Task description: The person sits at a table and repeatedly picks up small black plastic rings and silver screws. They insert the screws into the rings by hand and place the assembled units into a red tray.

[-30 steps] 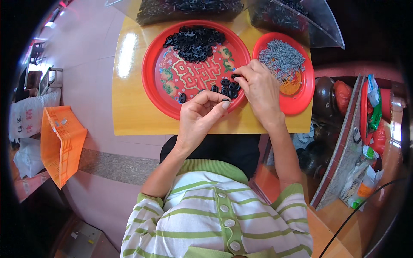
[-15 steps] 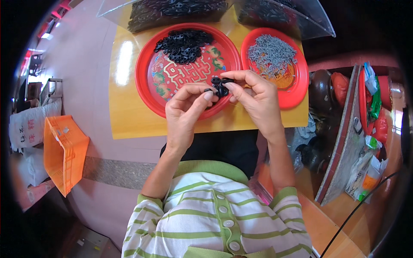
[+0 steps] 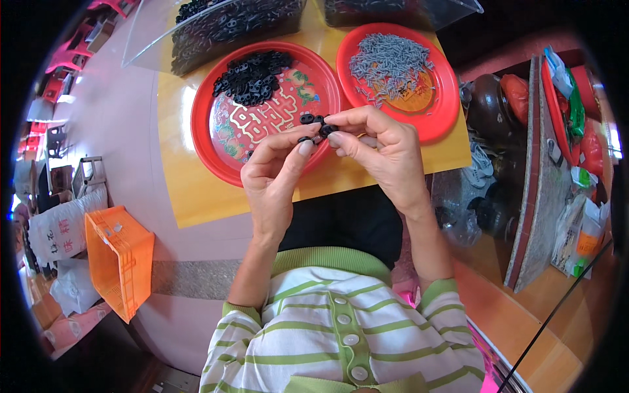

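Note:
Over the near right rim of a red round tray [image 3: 200, 144], both my hands meet with fingertips close together. My left hand [image 3: 270, 175] pinches a small black plastic piece [image 3: 304, 139] between thumb and index finger. A few more black two-holed plastic pieces [image 3: 308, 119] are at the fingertips of my right hand [image 3: 388, 152], which is closed on them. Something thin and shiny shows between the two hands, too small to make out. On the tray's far side lies a pile of matching black pieces [image 3: 252, 77]. Grey screws [image 3: 393, 60] are heaped on a red plate [image 3: 451, 85] to the right.
Clear bins [image 3: 236, 34] of black parts stand along the far edge of the yellow table [image 3: 175, 167]. An orange crate [image 3: 124, 262] is on the floor at left, by a white sack [image 3: 62, 226]. To the right are a stone-edged shelf [image 3: 534, 196] and a dark jar [image 3: 490, 108].
The view has shifted, so the table and trays appear moved to the left and turned. My hands stay together at the tray's edge, fingertips slightly closer, still holding black pieces.

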{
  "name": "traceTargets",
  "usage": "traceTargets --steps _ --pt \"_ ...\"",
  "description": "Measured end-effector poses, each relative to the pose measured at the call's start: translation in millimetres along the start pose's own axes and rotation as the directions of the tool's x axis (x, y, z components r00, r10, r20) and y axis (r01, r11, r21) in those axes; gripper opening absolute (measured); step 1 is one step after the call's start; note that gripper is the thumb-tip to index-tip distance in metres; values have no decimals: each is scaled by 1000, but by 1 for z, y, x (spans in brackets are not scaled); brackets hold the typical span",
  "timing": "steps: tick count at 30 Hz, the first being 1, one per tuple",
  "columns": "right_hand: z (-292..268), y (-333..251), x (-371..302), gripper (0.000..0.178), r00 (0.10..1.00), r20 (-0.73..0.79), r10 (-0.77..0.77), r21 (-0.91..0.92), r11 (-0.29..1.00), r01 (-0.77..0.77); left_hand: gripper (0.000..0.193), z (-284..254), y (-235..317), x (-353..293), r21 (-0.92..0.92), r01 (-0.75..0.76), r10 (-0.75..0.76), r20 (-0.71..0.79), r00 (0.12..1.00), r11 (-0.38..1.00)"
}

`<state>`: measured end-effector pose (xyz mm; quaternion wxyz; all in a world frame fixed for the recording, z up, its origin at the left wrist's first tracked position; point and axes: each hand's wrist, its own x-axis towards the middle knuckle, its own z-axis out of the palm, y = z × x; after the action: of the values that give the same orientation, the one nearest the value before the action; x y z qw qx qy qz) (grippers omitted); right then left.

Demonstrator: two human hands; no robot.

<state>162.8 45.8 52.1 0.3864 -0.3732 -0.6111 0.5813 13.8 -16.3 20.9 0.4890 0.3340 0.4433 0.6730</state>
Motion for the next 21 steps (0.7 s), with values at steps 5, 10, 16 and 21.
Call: traceTargets --steps 5,10,16,21 --pt "6 8 -7 22 997 -65 -33 221 974 46 13 9 -2 -3 -46 -8 8 -12 1000 999" --pt "16 17 -8 26 989 -148 7 376 925 50 14 7 0 -5 -61 38 -40 -37 999 997" --pt "9 8 -12 22 994 -45 96 360 930 -74 15 2 6 -2 -52 154 -155 -13 988 987" --pt "10 4 -13 22 996 -25 91 343 936 -77 14 1 9 -1 -38 157 -158 -1 988 987"
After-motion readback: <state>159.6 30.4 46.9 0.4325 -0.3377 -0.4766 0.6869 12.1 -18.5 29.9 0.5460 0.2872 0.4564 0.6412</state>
